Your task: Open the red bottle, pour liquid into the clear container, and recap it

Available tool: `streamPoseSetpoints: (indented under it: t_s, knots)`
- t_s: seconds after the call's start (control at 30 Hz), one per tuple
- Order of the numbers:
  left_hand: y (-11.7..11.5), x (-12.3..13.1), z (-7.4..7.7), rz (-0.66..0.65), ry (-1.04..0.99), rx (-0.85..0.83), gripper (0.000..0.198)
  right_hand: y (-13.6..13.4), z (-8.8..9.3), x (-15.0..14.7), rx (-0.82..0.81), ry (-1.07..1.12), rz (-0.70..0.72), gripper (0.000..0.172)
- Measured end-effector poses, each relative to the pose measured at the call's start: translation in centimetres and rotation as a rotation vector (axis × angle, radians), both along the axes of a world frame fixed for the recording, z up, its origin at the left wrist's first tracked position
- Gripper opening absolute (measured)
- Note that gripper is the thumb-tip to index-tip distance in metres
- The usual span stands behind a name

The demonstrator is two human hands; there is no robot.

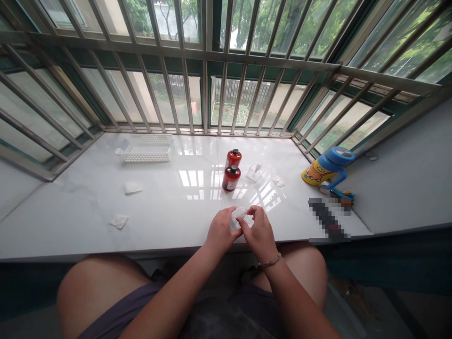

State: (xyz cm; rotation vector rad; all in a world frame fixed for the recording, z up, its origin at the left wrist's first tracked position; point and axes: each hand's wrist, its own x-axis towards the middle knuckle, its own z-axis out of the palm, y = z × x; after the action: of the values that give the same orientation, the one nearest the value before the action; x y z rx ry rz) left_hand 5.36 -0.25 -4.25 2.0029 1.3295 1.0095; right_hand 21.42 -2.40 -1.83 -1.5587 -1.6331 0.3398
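Note:
Near the front edge of the white counter point(169, 226), my left hand point(221, 230) and my right hand point(260, 230) meet around a small, clear plastic thing point(239, 213). Its exact kind is hard to make out. The left fingers curl round its side, while the right thumb and fingers pinch at its right part. Just beyond my hands stand two upright red bottles with dark caps, a front one point(231, 181) partly covering a rear one point(234, 155). Right of them lie a clear plastic piece point(254, 173) and a crumpled white scrap point(278, 181).
A white perforated basket point(146, 154) sits at the back left. Two white crumpled tissues point(133, 188) lie on the left. At right, a blue and yellow flask point(328, 165) leans over small items, near a pixelated dark object point(328, 221). Metal window bars point(205, 99) enclose the back.

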Motion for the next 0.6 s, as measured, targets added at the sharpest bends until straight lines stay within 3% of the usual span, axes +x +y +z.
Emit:
streamPoseSetpoints:
  t_s: [0.1,0.27,0.33,0.47,0.6]
  knots:
    - [-0.2,0.4,-0.2,0.026,0.015,0.016,0.064,0.0,0.2,-0.1,-0.015,-0.009,-0.015,0.03]
    - [-1.2,-1.2,0.0,-0.014,0.073,0.092,0.105,2.1,0.9,1.8,0.01,-0.003,-0.054,0.038]
    - [-2.2,-3.1,0.5,-0.011,0.074,0.111,0.088,3.8,1.6,3.4,0.014,0.016,-0.115,0.047]
    - [-5.3,-8.4,1.8,0.009,0.092,0.106,0.017,7.8,3.1,6.4,0.006,-0.006,-0.197,0.06]
    - [-9.0,-15.0,2.3,0.1,0.144,0.102,0.018,11.1,3.2,8.2,-0.015,-0.058,-0.216,0.064]
